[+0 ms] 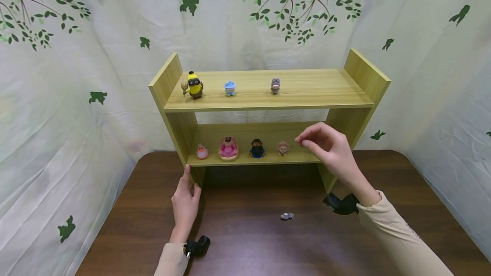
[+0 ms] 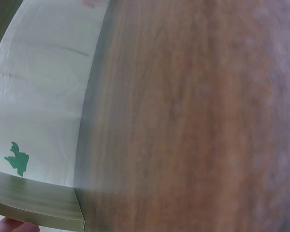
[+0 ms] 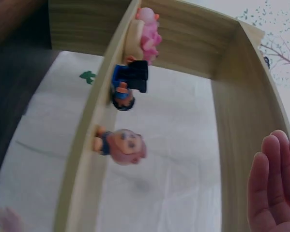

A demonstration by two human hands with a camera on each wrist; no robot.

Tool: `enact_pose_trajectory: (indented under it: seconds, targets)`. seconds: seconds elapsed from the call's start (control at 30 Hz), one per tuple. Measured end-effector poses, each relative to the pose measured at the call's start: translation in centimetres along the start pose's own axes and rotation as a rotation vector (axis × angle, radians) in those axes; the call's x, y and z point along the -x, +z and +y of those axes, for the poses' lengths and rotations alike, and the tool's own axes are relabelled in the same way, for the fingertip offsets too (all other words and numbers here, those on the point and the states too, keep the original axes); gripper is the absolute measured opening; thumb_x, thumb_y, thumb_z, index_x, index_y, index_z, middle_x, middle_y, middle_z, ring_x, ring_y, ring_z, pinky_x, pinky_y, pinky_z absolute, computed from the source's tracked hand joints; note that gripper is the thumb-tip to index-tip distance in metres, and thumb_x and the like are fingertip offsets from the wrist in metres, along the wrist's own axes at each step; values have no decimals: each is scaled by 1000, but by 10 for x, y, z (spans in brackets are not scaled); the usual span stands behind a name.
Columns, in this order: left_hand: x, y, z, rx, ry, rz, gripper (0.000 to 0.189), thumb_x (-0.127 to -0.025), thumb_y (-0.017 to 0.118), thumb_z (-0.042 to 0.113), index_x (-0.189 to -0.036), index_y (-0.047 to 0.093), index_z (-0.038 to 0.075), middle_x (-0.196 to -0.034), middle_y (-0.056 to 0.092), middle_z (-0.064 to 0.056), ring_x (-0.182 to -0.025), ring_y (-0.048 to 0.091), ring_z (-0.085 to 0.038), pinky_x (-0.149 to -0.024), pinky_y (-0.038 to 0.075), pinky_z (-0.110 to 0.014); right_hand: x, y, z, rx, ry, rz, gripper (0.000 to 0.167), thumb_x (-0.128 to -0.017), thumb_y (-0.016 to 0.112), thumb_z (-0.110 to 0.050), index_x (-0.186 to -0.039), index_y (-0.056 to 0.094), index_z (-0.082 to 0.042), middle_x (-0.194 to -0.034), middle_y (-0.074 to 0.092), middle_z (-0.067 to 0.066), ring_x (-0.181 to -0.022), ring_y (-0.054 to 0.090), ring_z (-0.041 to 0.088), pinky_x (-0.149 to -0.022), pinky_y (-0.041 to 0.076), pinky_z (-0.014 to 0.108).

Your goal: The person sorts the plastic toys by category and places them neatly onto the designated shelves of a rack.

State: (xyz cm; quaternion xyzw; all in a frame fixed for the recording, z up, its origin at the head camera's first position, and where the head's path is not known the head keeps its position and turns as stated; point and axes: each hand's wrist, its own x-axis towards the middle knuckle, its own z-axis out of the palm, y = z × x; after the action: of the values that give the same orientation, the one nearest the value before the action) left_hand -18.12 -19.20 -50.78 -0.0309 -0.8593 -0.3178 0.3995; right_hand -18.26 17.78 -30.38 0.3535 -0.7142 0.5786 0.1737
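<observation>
My right hand hovers before the right end of the lower shelf, thumb and index finger bent toward each other with a gap between. Behind its thumb a small pale thing is mostly hidden. Closest to its left stands a pink-haired figurine, also seen sideways in the right wrist view. My left hand touches the shelf's lower left front corner with its straight index finger. Farther along the lower shelf are a dark-haired figurine, a pink bear and a small pink figurine.
On the top shelf stand a yellow goggled figurine, a blue-hatted one and a grey one. A small grey figurine lies on the brown table in front. A leaf-printed cloth hangs behind.
</observation>
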Motion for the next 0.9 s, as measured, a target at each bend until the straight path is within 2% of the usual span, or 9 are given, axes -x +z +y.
enact_pose_trajectory:
  seconds: [0.23, 0.57, 0.8, 0.9]
  targets:
    - [-1, -1, 1, 0, -5, -1, 90, -81, 58, -12, -152, 23, 32, -75, 41, -7, -60, 36, -18, -54, 33, -37, 13, 4, 10, -8, 25, -5, 18, -85, 60, 14, -97, 64, 2, -92, 66, 15, -87, 64, 21, -78, 51, 27]
    - [0, 0, 0, 3, -6, -3, 91, -81, 58, -12, -152, 23, 32, -75, 40, -6, -59, 36, -18, -54, 33, -37, 31, 9, 21, -2, 62, -58, 20, -86, 60, 12, -99, 65, -1, -93, 65, 13, -85, 64, 20, -77, 51, 26]
    - [0, 0, -1, 1, -2, -2, 92, -81, 58, -13, -152, 23, 33, -75, 40, -6, -60, 36, -17, -54, 33, -37, 42, 13, 30, -26, 57, -85, 20, -86, 59, 13, -100, 64, -1, -94, 65, 17, -86, 64, 22, -77, 51, 27]
    - [0, 0, 0, -2, 2, 0, 92, -81, 58, -13, -152, 23, 32, -75, 40, -7, -60, 35, -17, -54, 33, -37, 47, 15, 33, -19, 82, -101, 21, -87, 59, 12, -101, 64, -2, -95, 65, 15, -88, 64, 23, -78, 51, 27]
